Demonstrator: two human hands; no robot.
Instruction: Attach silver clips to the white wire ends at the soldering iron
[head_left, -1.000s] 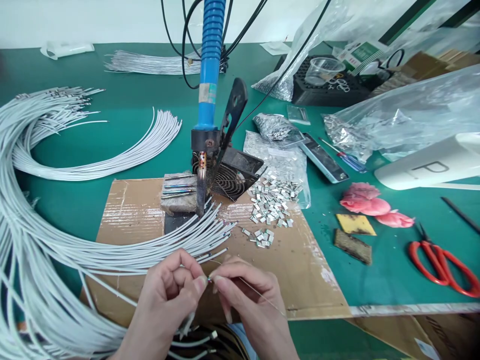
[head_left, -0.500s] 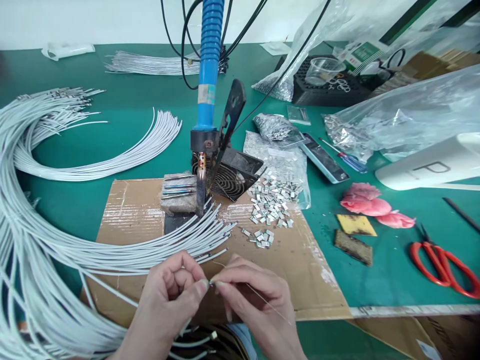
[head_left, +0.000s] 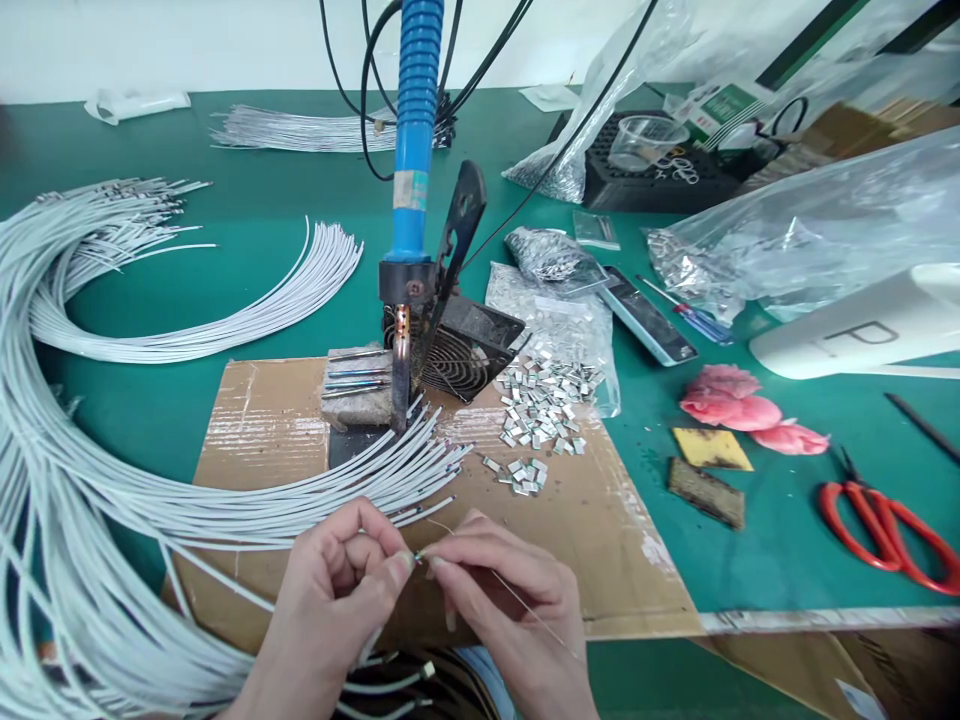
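Observation:
My left hand (head_left: 345,590) is closed in a pinch on the end of a white cable (head_left: 367,648), which runs down beneath the palm. A tiny shiny piece (head_left: 418,558) shows at its fingertips. Facing it, my right hand (head_left: 514,600) is closed too, thumb and forefinger almost touching the left fingertips. A thin solder wire (head_left: 536,612) passes through the right fingers, its free end curving out above them. Whether these fingers also grip the tiny piece I cannot tell. Behind both hands lies a bundle of white cables (head_left: 300,505) on cardboard.
A blue-handled soldering iron (head_left: 412,200) stands clamped tip-down beside a small black fan (head_left: 472,350). Small metal connectors (head_left: 544,405) lie scattered on the cardboard (head_left: 622,560). At right are a phone (head_left: 651,318), red-handled scissors (head_left: 885,530) and a yellow sponge (head_left: 712,450).
Both hands have shifted very slightly left. The right fingertips are a little more parted, and the tiny piece at the left fingertips shows more clearly.

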